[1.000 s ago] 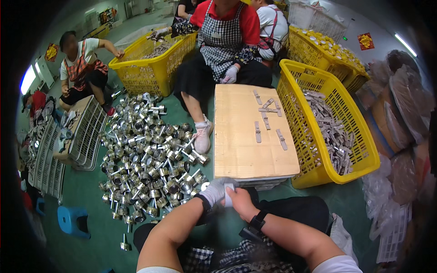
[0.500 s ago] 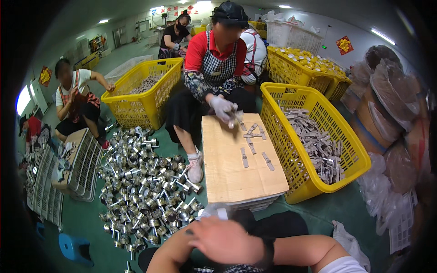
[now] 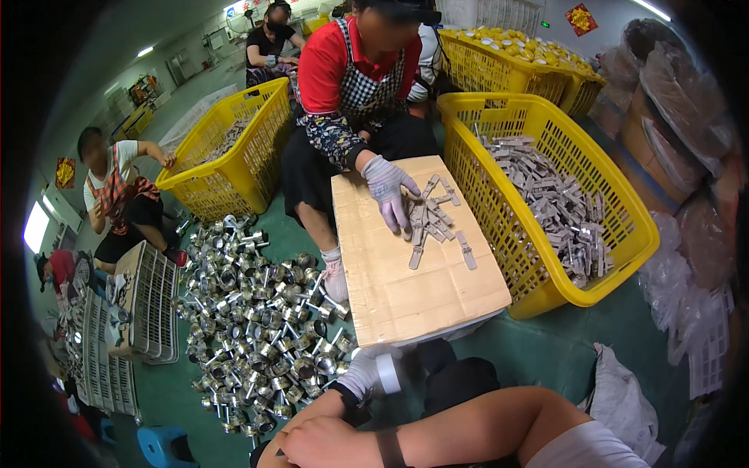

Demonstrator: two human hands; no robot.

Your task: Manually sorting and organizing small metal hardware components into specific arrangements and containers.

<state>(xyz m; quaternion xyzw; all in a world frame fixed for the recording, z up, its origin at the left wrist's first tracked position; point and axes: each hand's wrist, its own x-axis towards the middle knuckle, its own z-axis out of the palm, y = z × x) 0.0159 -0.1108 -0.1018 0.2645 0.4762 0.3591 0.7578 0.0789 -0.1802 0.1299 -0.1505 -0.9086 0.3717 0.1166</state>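
My left hand (image 3: 365, 374), in a pale glove, is at the near edge of the cardboard-topped work surface (image 3: 390, 304). Its fingers are closed on what looks like a roll of white tape (image 3: 388, 374). My bare right hand (image 3: 318, 441) lies across my left forearm (image 3: 308, 412), fingers curled; whatever they grip is hidden. Opposite me, a co-worker's gloved hand (image 3: 388, 189) reaches over several flat grey metal clips (image 3: 431, 222) on the cardboard.
Many shiny metal cups with stems (image 3: 261, 335) are heaped on the floor at left. A yellow crate (image 3: 573, 295) of metal clips stands at right, another yellow crate (image 3: 253, 175) at far left. A white sack (image 3: 624, 405) and a blue stool (image 3: 162, 446) lie nearer me.
My right hand has moved down and left along my left forearm, uncovering the gloved left hand. The co-worker's hand has set down more clips. The view has shifted.
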